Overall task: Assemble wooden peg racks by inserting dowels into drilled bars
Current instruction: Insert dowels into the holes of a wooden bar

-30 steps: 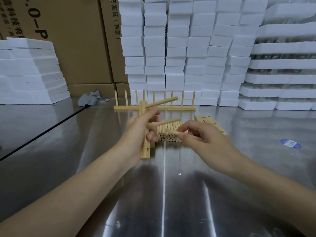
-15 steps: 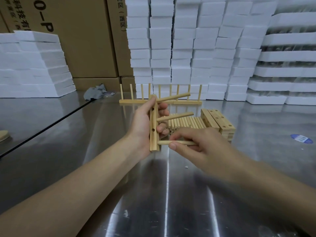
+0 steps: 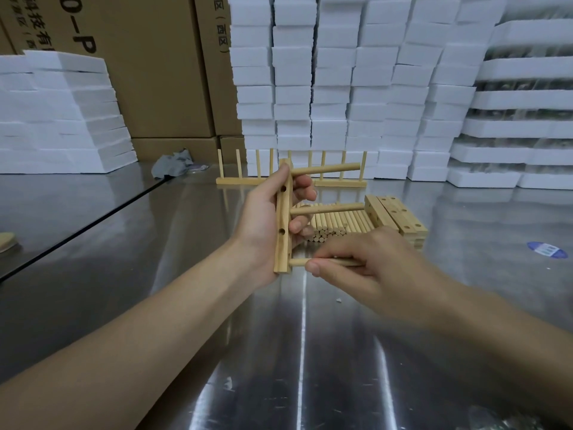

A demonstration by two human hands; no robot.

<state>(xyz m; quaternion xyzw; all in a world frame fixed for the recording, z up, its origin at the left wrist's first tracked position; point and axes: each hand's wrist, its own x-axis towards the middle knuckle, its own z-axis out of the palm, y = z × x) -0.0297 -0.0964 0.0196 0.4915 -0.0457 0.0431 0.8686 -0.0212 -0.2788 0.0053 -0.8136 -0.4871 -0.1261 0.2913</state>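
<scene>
Gripping a pale, square-section wooden bar (image 3: 283,218) upright above the surface, the left hand (image 3: 263,218) is wrapping its thumb on the bar's left side and its curled fingers on the right. Two round drilled holes are showing on the bar's near face. Two smooth round dowels are sticking out to the right: an upper dowel (image 3: 325,169) at the bar's top and a middle dowel (image 3: 328,208) halfway down.

The right hand (image 3: 372,262) is pinching a third round wooden dowel (image 3: 299,262) between thumb and curled fingers, and the dowel's left tip is touching the bar's right side near its lower end; how deep it is sitting cannot be told.

Behind the hands, a pile of loose dowels (image 3: 338,223) is lying on the shiny, streaked steel surface (image 3: 310,352), with a stack of drilled bars (image 3: 397,215) just to its right. A finished peg rack (image 3: 341,183) is standing farther back, before stacked white foam blocks (image 3: 310,88) and brown cardboard boxes (image 3: 148,72).

A second ago the right hand was holding this dowel over the pile, apart from the bar; it has since come left and nearer to meet the bar's lower end.
</scene>
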